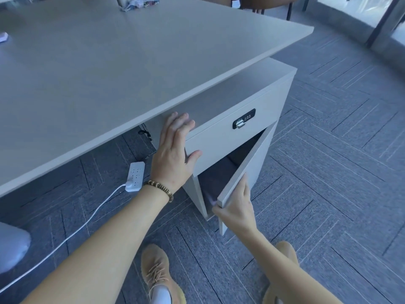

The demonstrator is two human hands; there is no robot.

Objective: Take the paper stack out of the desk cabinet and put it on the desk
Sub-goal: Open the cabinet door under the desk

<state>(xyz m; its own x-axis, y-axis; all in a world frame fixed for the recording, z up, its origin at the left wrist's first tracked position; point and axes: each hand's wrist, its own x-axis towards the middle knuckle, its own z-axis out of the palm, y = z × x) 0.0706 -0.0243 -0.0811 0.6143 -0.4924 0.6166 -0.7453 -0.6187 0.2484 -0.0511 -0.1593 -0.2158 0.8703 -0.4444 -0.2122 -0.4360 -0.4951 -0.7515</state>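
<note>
A grey desk cabinet (pixel 236 93) stands under the right end of the wide grey desk (pixel 109 69). Its drawer front carries a black combination lock (pixel 244 118). Below the drawer, the cabinet door (pixel 245 170) is swung partly outward. My right hand (pixel 235 205) grips the door's top corner at its free edge. My left hand (pixel 175 150) rests flat on the cabinet's top left corner, fingers apart, holding nothing. The inside of the cabinet is dark; a pale edge shows low inside near the door corner, and I cannot tell whether it is the paper stack.
A white power strip (pixel 135 176) with its cable lies on the carpet under the desk. My two tan shoes (pixel 157 273) stand on the grey carpet in front of the cabinet. A crumpled patterned item (pixel 140 3) lies at the desk's far edge. Chairs stand beyond.
</note>
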